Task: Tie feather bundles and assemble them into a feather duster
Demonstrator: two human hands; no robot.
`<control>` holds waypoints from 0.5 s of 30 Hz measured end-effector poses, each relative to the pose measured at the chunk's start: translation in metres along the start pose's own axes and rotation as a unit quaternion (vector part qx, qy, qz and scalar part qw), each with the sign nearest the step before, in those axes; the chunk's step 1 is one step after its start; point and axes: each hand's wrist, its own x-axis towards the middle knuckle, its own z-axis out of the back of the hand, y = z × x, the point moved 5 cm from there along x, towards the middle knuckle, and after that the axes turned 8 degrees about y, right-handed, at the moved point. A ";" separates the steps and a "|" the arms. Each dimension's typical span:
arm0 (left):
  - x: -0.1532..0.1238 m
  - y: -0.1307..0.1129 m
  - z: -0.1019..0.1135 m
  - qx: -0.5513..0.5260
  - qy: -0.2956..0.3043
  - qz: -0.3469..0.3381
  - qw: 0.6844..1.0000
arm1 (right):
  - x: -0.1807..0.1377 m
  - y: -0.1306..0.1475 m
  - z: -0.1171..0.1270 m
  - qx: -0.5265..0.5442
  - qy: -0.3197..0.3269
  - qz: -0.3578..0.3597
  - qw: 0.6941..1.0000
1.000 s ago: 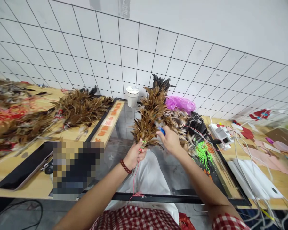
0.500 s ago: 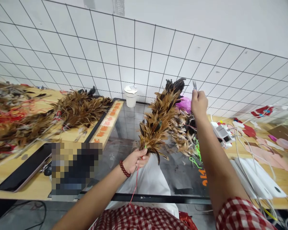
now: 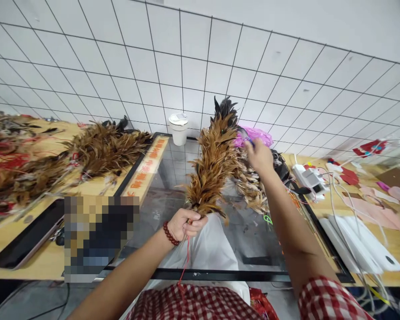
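Observation:
My left hand [image 3: 188, 224], with a beaded bracelet on its wrist, is closed around the lower end of a brown feather duster [image 3: 213, 164]. The duster stands up and leans slightly right, its tip of black feathers [image 3: 226, 110] pointing at the wall. A red string [image 3: 187, 258] hangs from below my left hand to the checked shirt. To the right of the duster's upper part, my right hand [image 3: 260, 156] is closed on small thread snips [image 3: 248, 138]; only a blurred bit of them shows. Looser pale feathers [image 3: 250, 191] lie beneath my right forearm.
A lidded white cup [image 3: 179, 130] stands by the wall grid, near a pink plastic bag [image 3: 263, 135]. More brown feather bundles [image 3: 110, 149] and a phone [image 3: 28, 233] lie on the left. Chargers [image 3: 311, 180], cables and white power banks [image 3: 360, 244] crowd the right side.
My right hand with the snips has come down and left, closer to the duster. The duster has turned more upright, and its tip has swung left. My left hand keeps its hold.

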 end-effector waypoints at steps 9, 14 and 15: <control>0.003 0.012 -0.002 0.042 0.013 0.056 0.997 | -0.066 -0.020 -0.116 0.600 0.266 -0.239 0.715; 0.006 0.007 0.002 0.049 -0.089 0.047 0.994 | -0.072 -0.001 -0.125 0.627 0.277 -0.241 0.687; 0.005 0.004 0.003 0.062 -0.125 0.034 0.990 | -0.068 0.001 -0.121 0.631 0.268 -0.240 0.687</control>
